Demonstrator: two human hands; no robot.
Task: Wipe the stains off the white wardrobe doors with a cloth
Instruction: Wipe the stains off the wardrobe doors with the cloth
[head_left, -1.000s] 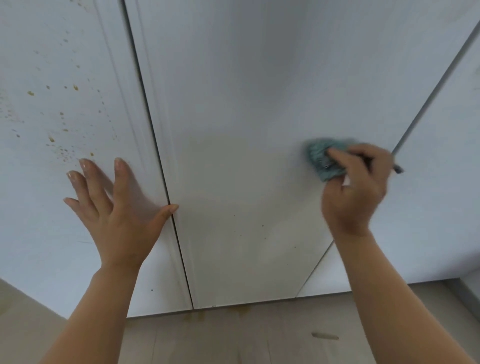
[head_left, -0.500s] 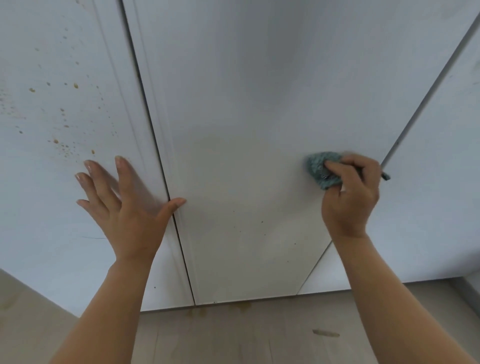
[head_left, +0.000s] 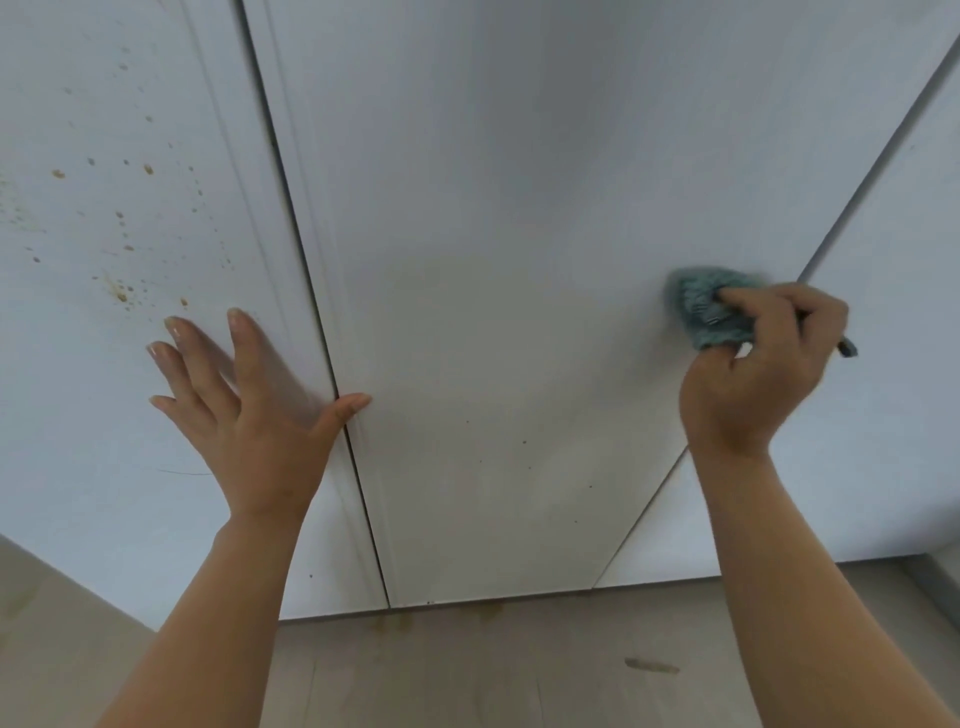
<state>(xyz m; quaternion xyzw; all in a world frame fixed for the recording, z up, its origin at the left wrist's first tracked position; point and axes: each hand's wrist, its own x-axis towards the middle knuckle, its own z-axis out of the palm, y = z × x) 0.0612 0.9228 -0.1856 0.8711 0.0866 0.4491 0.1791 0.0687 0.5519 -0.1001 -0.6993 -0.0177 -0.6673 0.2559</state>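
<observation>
Shifted rightward, my right hand (head_left: 763, 374) grips the bunched teal cloth (head_left: 701, 312), wiping the middle door (head_left: 493, 234) near its right edge; my left hand (head_left: 254, 410) presses flat, fingers spread, beside brown stains (head_left: 122, 293), probably next.

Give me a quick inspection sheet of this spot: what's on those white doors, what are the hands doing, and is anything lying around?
Surface: left door, white, has yellow-brown splatter stains over its upper part; middle door, white, shows only a few tiny dark specks low down.
Job's things: blue-green cloth pressed on the middle door near its right edge.
Clutter: nothing seen.
Hands: left hand flat on the left door, fingers spread, thumb reaching across the gap; right hand grips the blue-green cloth.
Cables: nothing seen.
Surroundings: pale floor with a brownish smear and yellowish marks below the doors.
</observation>
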